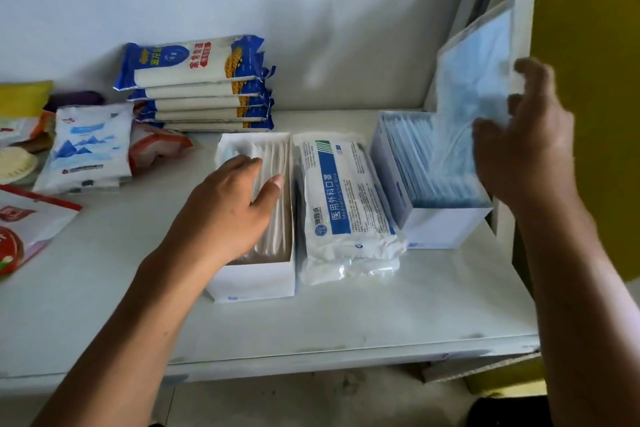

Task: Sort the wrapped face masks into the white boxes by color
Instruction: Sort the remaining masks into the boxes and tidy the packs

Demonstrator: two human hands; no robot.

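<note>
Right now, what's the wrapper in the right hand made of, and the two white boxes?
The wrapper in the right hand looks like thin clear plastic: shiny, with blue showing through. The left box and right box look like smooth white cardboard: stiff flat walls, sharp folded corners.

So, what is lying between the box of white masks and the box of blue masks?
In the head view, a sealed pack of surgical masks lies flat between the white-mask box and the blue-mask box.

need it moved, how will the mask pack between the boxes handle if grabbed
The mask pack probably sags when lifted: its wrapper looks soft and crinkled. Likely light, being puffy. The glossy film may slip.
</note>
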